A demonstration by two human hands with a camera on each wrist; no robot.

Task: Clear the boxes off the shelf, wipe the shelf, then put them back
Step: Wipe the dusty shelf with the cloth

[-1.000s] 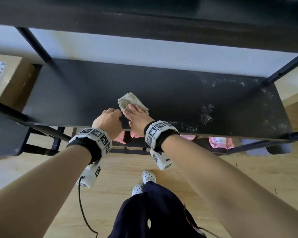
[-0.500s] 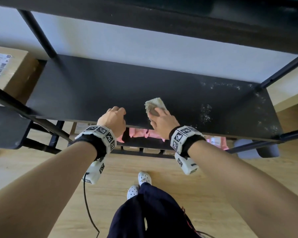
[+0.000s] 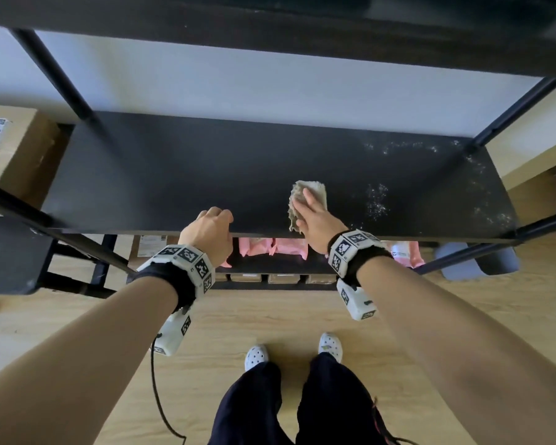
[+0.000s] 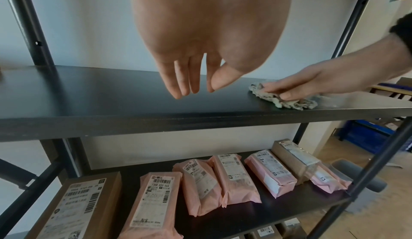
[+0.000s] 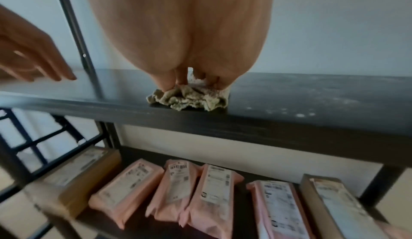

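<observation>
The black shelf (image 3: 174, 175) is bare of boxes. My right hand (image 3: 313, 211) presses a crumpled beige cloth (image 3: 315, 187) flat on the shelf near its front edge, right of the middle. In the right wrist view the fingers (image 5: 167, 84) push down into the cloth (image 5: 189, 100). My left hand (image 3: 217, 218) hovers over the front edge, left of the cloth. Its fingers (image 4: 178, 87) hang loose and hold nothing. White dust (image 3: 376, 203) speckles the shelf to the right of the cloth and along the back right.
A brown cardboard box (image 3: 13, 155) with a shipping label sits to the left, beyond the shelf's end. The shelf below holds several pink parcels (image 4: 156, 204) and brown boxes (image 4: 80, 205). Black posts (image 3: 52, 72) stand at the corners, with another shelf overhead.
My right hand has slid the cloth to the right along the front of the shelf, toward the dusty patch. The left hand has stayed at the front edge.
</observation>
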